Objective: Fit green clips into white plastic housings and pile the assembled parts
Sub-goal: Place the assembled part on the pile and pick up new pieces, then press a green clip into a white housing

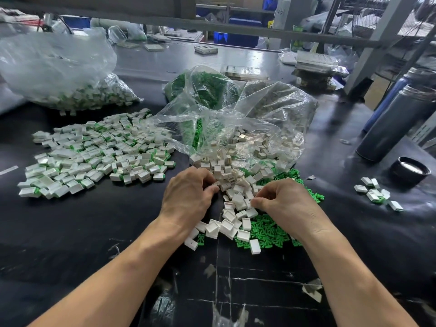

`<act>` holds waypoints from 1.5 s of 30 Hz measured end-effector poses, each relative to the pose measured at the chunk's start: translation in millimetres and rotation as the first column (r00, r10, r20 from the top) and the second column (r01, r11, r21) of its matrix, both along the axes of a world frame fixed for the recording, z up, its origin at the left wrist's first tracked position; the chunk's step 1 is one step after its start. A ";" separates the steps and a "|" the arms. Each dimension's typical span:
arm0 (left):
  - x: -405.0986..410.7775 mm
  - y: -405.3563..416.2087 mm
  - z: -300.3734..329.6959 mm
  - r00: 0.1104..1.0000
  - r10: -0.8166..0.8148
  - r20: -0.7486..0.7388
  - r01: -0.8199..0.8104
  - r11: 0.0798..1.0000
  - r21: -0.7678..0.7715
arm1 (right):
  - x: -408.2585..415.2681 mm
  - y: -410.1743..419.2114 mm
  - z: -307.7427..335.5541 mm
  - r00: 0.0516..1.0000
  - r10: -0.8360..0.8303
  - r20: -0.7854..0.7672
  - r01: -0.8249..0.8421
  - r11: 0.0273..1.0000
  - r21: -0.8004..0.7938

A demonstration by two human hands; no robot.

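- Head view: my left hand (188,194) has its fingers curled into the white housings (232,192) at table centre, pinching one.
- My right hand (286,201) pinches something small; I can't tell what.
- Green clips (269,231) lie under the right hand.
- Assembled pile (94,152) sits left on the black table (82,232).

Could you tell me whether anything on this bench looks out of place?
A few assembled parts lie alone at the right near the black cap, far from the main assembled pile on the left.
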State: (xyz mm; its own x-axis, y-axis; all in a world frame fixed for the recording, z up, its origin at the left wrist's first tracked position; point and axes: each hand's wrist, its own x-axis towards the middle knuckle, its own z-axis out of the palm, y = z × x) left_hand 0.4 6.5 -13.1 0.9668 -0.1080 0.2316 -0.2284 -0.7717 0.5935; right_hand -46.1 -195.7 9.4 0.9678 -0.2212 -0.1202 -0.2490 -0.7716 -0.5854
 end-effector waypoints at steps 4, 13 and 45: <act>2.1 7.1 -1.0 1.000 0.014 -0.011 -0.014 1.000 -0.002 | 0.8 1.0 -0.3 1.000 -0.008 -0.006 0.008 1.000 -0.021; 6.1 19.5 1.1 0.991 -0.005 -0.137 0.006 1.000 0.009 | 0.2 3.6 -1.8 1.000 -0.002 -0.005 0.002 0.999 -0.048; -15.7 8.5 23.3 0.946 -0.304 -0.112 0.202 0.824 -0.530 | -4.9 14.9 4.4 0.953 -0.124 0.277 -0.060 0.817 0.573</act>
